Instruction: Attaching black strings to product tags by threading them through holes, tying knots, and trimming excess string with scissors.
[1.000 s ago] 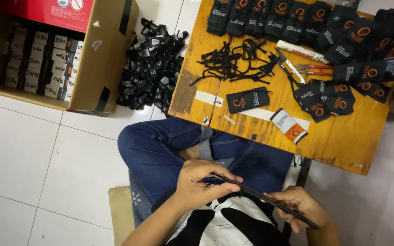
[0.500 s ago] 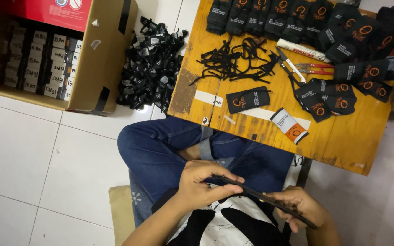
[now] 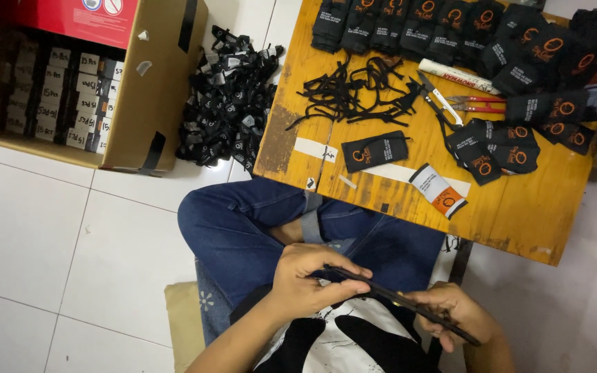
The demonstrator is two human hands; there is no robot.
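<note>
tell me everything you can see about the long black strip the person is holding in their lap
The long black strip is thin, flat and dark, fabric-like as far as the view shows. It runs slanting from upper left to lower right across the person's lap, over the blue jeans and the black-and-white shirt. The left hand pinches its upper end between thumb and fingers; the right hand grips nearer the lower end, whose tip pokes out past that hand. It looks pulled fairly straight. Finer detail is too small to tell.

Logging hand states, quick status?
Left hand and right hand both grip one long black strip over the lap. Low wooden table with black pouches beyond the knees. Nothing between the hands.
</note>
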